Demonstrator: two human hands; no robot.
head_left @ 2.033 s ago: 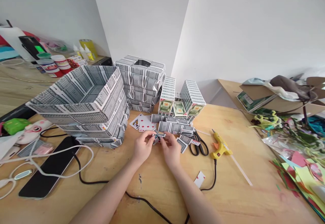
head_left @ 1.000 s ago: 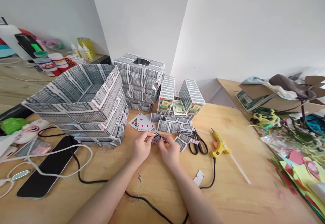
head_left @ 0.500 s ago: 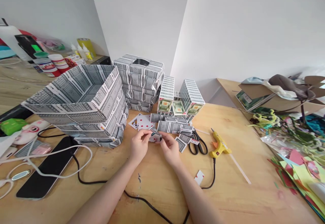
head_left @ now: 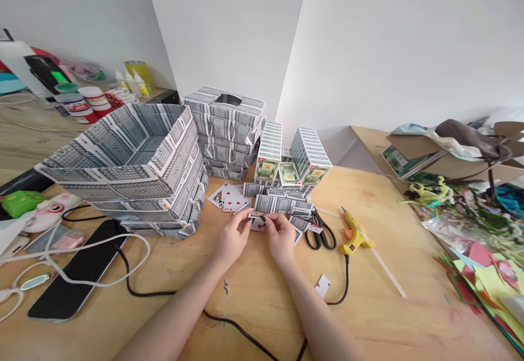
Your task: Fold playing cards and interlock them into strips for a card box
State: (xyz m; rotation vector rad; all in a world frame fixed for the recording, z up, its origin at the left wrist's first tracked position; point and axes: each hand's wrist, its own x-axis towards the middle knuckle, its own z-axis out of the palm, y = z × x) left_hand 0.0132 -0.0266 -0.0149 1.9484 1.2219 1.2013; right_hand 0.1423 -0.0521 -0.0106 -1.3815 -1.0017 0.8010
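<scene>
My left hand and my right hand meet over the wooden table, both pinching a small folded playing card between their fingertips. Just behind the hands lies a heap of folded card pieces and some face-up red cards. A large open box made of card backs stands to the left, close to my left hand.
A taller card-built block and card decks stand at the back. Black scissors and a yellow glue gun lie right of my hands, its black cable crossing the front. A dark flat device lies left; craft clutter fills the right.
Both hands stay together in the same spot, turning and re-gripping the small card piece. My right hand has shifted slightly right and away from me.
</scene>
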